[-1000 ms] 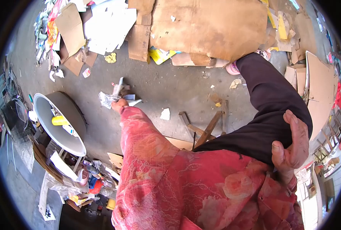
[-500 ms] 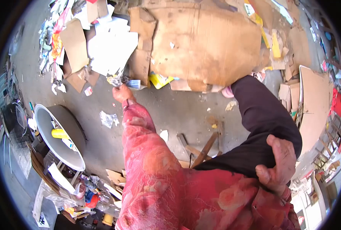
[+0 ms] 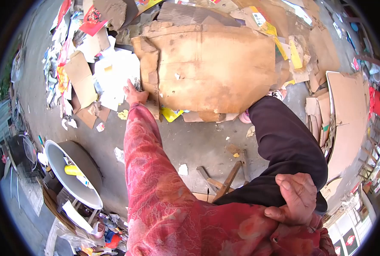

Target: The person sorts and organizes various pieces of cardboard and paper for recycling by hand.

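A grey basin (image 3: 85,157) stands at the lower left of the frame, its mouth showing as a slanted oval. In it lie a yellow thing (image 3: 73,170) and, just beside that, some small white and blue pieces (image 3: 87,183), too small to name. Below the basin, a heap of mixed junk (image 3: 111,239) runs to the bottom edge.

The left hand (image 3: 135,94) is at the upper left, its fingers spread over the lower right part of the white paper (image 3: 115,70). A small grey crumpled scrap (image 3: 137,84) is at its fingertips; whether they touch it, I cannot tell. The big sheet of cardboard (image 3: 215,68) lies to the right of this hand, and a yellow packet (image 3: 170,115) shows under the cardboard's lower edge. The right hand (image 3: 296,197), at the lower right, is held in front of the dark trousers (image 3: 279,149) with its thumb apart from its half-bent fingers.

Half a second ago the left hand was pinching scraps at the lower edge of the white paper; now it has reached further over the sheets and its fingers have loosened. The view has shifted too, so the basin sits lower, with the same yellow thing inside.
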Motion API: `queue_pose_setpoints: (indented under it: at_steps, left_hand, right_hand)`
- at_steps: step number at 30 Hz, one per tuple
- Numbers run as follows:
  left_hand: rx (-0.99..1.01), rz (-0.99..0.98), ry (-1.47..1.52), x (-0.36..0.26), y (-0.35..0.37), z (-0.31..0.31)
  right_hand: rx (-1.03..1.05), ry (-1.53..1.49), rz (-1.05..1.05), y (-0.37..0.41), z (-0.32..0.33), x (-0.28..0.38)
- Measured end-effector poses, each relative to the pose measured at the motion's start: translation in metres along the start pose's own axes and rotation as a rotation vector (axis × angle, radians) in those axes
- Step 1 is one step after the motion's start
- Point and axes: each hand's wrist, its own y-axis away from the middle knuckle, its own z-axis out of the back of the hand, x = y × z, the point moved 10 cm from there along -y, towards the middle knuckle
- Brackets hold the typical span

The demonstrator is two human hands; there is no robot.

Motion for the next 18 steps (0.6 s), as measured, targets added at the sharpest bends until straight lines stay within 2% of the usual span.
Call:
queue_pose_setpoints:
  at_steps: [2,3,5,9,11,12,17,18]
  left_hand:
    - [0.076,-0.001,0.397,-0.001,-0.011,-0.014]
    - [-0.005,-0.008,0.512,0.006,-0.023,-0.018]
    - [-0.134,0.026,0.271,0.013,-0.017,-0.009]
    - [-0.147,-0.026,0.038,-0.010,-0.007,-0.008]
    - [-0.031,0.194,-0.050,-0.015,0.007,-0.004]
    - [-0.101,0.089,-0.063,-0.018,0.005,-0.001]
    - [-0.193,-0.019,0.073,-0.014,0.035,0.028]
    - [-0.234,-0.146,0.147,-0.027,0.054,0.032]
  right_hand:
    - [-0.029,-0.021,0.014,-0.002,-0.001,0.002]
    - [-0.024,-0.025,0.008,-0.002,-0.001,0.001]
    - [-0.017,-0.040,0.017,-0.004,-0.002,0.002]
    - [-0.042,-0.040,0.012,-0.003,-0.001,0.001]
    - [-0.033,-0.032,0.027,-0.003,-0.002,0.002]
    - [-0.039,-0.028,0.034,-0.004,-0.002,0.002]
    - [-0.108,-0.046,0.031,0.000,0.003,0.000]
    - [-0.111,-0.046,0.030,-0.001,0.004,0.000]
